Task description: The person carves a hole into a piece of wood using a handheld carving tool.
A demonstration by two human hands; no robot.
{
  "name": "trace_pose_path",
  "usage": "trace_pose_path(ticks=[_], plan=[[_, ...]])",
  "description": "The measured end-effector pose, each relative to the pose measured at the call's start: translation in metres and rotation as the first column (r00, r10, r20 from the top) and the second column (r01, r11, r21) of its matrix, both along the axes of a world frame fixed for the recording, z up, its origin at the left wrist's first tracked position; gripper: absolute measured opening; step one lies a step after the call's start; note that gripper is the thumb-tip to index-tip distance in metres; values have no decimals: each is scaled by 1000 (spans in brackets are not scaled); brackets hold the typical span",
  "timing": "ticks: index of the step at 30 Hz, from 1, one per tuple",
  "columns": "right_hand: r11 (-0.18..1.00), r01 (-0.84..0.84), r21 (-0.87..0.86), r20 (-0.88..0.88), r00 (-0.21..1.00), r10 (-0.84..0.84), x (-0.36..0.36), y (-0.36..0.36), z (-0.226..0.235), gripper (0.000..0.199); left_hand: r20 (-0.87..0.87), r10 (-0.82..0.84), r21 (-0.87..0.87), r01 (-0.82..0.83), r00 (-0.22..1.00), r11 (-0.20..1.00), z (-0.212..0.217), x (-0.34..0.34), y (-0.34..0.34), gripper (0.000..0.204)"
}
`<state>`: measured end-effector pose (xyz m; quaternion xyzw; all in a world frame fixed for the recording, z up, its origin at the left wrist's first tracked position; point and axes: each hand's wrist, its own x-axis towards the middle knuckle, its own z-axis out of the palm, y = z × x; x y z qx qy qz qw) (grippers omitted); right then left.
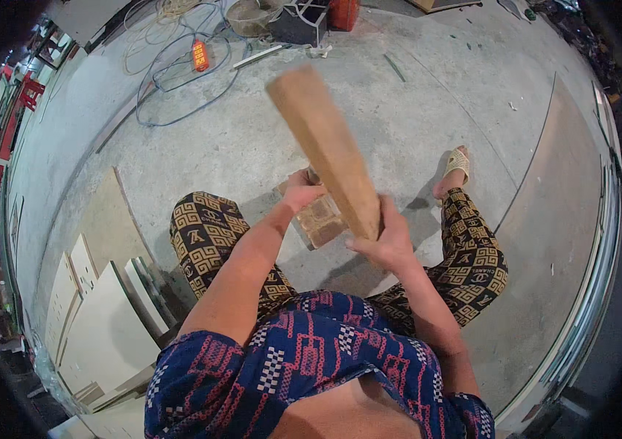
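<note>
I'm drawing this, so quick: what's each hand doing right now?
Left hand: fingers bent, partly hidden; whether it holds anything cannot be told.
Right hand: closed, holding the near end of the long wooden block.

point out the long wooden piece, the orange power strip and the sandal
Long wooden piece (pixel 330 150), head view: middle of its length
Orange power strip (pixel 200 55), head view: middle of its face
Sandal (pixel 457 163), head view: strap over the foot

Your shirt (pixel 311 340) navy with pinkish-red chain lines and dark-and-white checks, your trousers (pixel 205 228) black with gold angular motifs, the wooden beam (pixel 328 150) tan, the block (pixel 324 225) brown, your sandal (pixel 458 162) cream, the power strip (pixel 200 56) orange (its sockets show yellow), the floor (pixel 245 139) mottled grey.
</note>
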<state>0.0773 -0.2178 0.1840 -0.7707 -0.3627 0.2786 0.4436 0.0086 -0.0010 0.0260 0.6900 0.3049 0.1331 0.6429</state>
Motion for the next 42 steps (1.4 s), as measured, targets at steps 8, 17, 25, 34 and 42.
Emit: trace_pose_path(ticks=[8, 17, 25, 34, 42], plan=[[964, -1, -264, 73, 997, 21, 1, -5, -33, 74, 236, -53, -231, 109, 970, 967, -18, -6, 3, 31], [983, 182, 29, -271, 948, -168, 9, -8, -28, 70, -166, -50, 51, 59, 985, 997, -28, 3, 14, 31], [955, 282, 88, -286, 926, -247, 19, -8, -30, 72, -14, -19, -28, 18, 1000, 999, -24, 9, 12, 34], [919, 182, 350, -111, 982, -153, 0, -8, -2, 76, -157, -12, -95, -3, 987, 995, -7, 7, 3, 44], [958, 33, -285, 87, 996, -8, 4, -11, -34, 65, 133, -32, -302, 71, 991, 951, 15, 9, -9, 35]])
